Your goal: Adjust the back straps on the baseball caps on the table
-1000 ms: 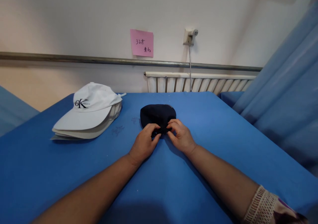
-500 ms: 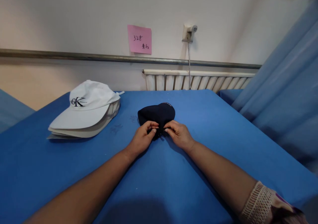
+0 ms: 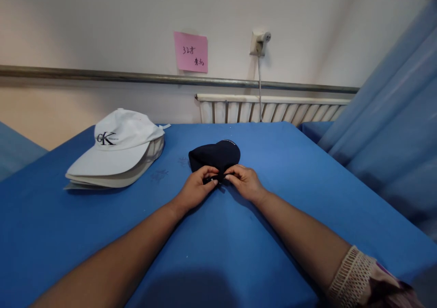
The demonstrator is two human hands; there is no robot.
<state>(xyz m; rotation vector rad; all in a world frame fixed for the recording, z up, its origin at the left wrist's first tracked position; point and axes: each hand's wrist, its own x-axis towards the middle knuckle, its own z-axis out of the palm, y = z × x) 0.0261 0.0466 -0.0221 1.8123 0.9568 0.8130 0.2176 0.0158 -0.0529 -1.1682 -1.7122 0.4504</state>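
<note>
A black cap lies on the blue-covered table, its back strap side toward me. My left hand pinches the strap from the left between thumb and fingers. From the right, my right hand is closed on the other part of the same strap. The fingertips of both hands nearly meet, and they hide much of the strap and its fastening. To the left rests a stack of caps, a white cap with black letters on top.
A pink note and a socket with a plug are on the wall. Below them run a metal rail and a white radiator. Blue curtain hangs at the right.
My left thumb has shifted slightly to the right along the strap, bringing the hands closer together. Loose dark bits of strap below the fingers show less now. The cap stays in place.
</note>
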